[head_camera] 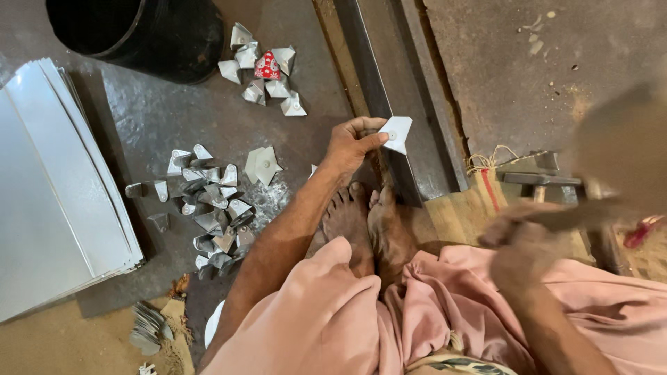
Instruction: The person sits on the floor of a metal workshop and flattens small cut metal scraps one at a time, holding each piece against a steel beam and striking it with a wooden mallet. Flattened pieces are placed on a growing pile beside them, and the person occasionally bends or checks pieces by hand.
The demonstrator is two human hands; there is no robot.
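My left hand point(353, 146) pinches a small folded white metal corner piece point(397, 133) and holds it against the edge of a long steel angle bar point(375, 90). My two bare feet point(368, 226) press on the near end of that bar. My right hand point(517, 239) is blurred with motion and grips the wooden handle of a hammer point(611, 167), raised above the floor at the right. Pink cloth covers my legs at the bottom.
A pile of folded metal pieces point(212, 212) lies left of my arm, another pile point(264, 69) farther off. A stack of white sheets point(55, 187) sits at the left, a black bucket point(139, 31) at top left. A second hammer point(538, 177) rests on sacking.
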